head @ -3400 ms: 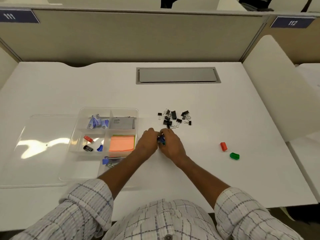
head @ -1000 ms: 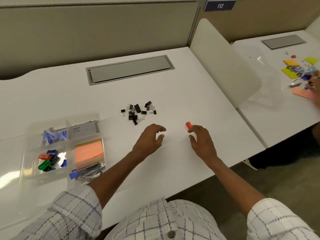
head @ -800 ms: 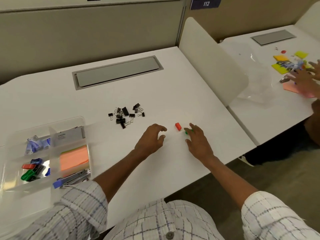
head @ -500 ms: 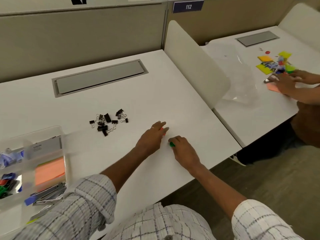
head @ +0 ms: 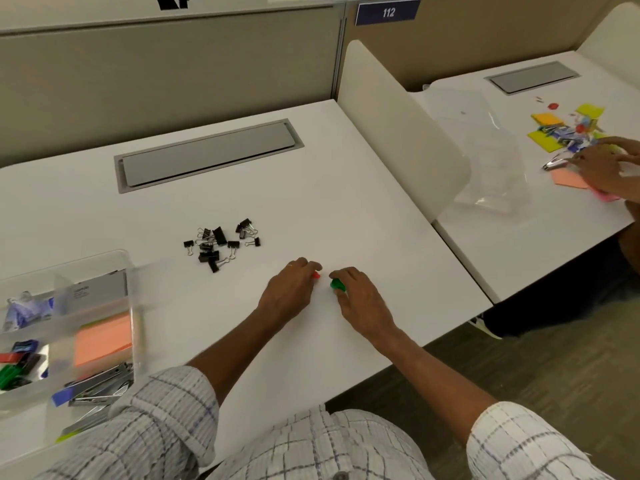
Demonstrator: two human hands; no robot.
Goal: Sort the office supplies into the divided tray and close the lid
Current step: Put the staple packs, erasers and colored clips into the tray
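On the white desk my left hand (head: 289, 292) pinches a small red piece (head: 316, 275) at its fingertips. Just to its right my right hand (head: 360, 299) pinches a small green piece (head: 336, 284). Both hands sit low on the desk, close together. A loose pile of black binder clips (head: 220, 244) lies behind and to the left of them. The clear divided tray (head: 133, 306) stands at the far left, holding orange sticky notes (head: 103, 341), a grey card box (head: 98, 289), blue items, small coloured pieces and metal clips.
A grey cable flap (head: 207, 154) is set into the back of the desk. A white divider panel (head: 401, 133) separates the neighbouring desk, where another person's hand (head: 604, 168) works over sticky notes and clips. The desk's front edge is near my right forearm.
The view has swung right, so the tray has slid to the left edge. My hands left the blue piece near the tray, reached right and closed on the red and green pieces.
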